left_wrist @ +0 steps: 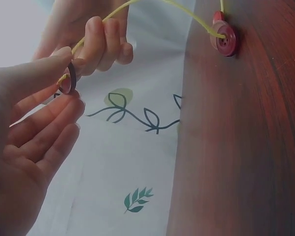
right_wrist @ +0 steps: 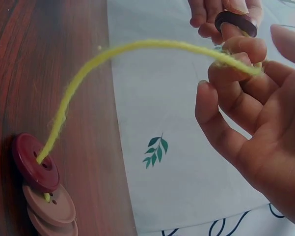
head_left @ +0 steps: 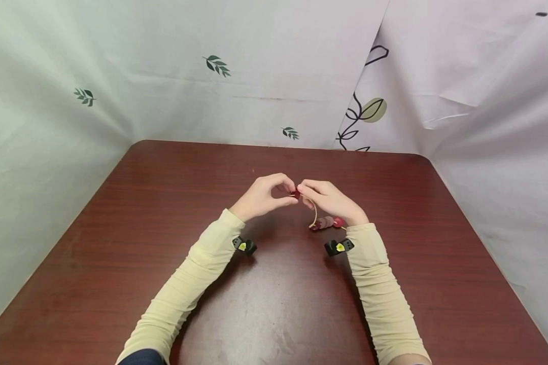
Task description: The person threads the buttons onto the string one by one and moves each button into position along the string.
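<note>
A dark red button [left_wrist: 72, 78] is pinched by its rim between the thumb and fingers of my left hand [head_left: 266, 196]. Yellow yarn [right_wrist: 137, 45] pokes through this button, its short end showing on the left-hand side. Close beside it, my right hand [head_left: 331, 198] pinches the yarn, its fingertips nearly meeting the button. From there the yarn arcs down to several threaded buttons lying on the table: a dark red one [right_wrist: 35, 162], pinkish-brown ones [right_wrist: 51, 204] and a bright red one [head_left: 338, 222].
Under both arms lies a dark reddish-brown wooden table [head_left: 274, 294]. White cloth [head_left: 255, 61] with leaf prints hangs behind it and at the sides. Each sleeved wrist carries a small black camera, one on the left [head_left: 245, 246] and one on the right [head_left: 339, 247].
</note>
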A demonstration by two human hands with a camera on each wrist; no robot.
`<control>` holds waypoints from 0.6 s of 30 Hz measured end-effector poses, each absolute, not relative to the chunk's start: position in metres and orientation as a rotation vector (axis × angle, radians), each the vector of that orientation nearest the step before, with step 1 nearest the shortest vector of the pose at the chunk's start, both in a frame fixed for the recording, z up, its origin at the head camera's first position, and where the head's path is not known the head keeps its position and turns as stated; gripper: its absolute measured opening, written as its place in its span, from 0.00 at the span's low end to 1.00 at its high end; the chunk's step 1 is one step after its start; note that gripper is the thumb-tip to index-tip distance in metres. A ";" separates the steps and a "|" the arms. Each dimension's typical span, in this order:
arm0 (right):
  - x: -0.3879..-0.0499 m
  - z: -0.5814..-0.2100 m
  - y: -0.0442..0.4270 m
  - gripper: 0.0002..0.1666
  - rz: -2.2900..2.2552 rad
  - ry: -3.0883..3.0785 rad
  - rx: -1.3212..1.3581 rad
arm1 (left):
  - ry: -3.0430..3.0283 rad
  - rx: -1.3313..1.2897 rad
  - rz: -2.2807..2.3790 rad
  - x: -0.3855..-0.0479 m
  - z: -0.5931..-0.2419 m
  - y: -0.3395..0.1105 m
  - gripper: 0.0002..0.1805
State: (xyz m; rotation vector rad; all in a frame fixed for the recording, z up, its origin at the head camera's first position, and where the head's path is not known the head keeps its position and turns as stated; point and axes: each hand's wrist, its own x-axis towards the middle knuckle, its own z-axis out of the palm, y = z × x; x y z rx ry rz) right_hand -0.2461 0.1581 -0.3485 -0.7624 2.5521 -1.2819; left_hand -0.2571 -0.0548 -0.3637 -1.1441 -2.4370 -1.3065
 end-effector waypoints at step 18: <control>-0.249 -0.349 0.162 0.13 -1.271 2.621 -0.767 | -2.325 -1.253 -1.228 -0.258 -0.364 -0.054 0.06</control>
